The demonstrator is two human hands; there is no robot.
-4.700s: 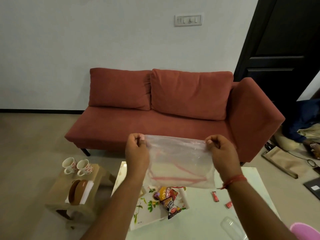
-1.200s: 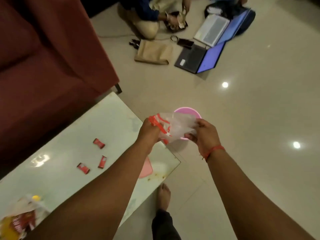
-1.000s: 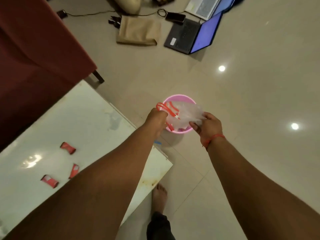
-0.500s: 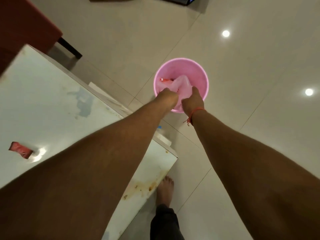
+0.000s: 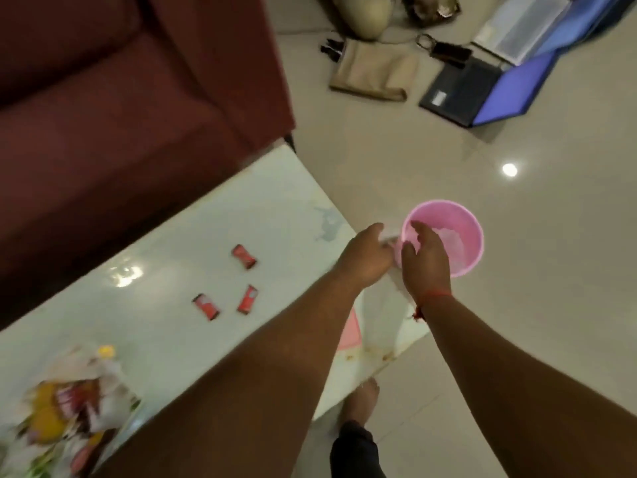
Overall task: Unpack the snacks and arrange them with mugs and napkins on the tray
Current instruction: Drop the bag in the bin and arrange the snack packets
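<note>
Disposal step: both hands, left hand [image 5: 365,258] and right hand [image 5: 425,260], are hovering released over the bin [image 5: 472,236]. Next: gathering the sweets [image 5: 244,256], centre-left, for the tray.

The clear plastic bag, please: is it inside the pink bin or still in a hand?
Inside. The crumpled clear plastic bag lies within the pink bin; the left hand and right hand hold nothing.

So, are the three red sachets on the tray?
No, the three red sachets lie on the bare table, apart from the tray.
</note>
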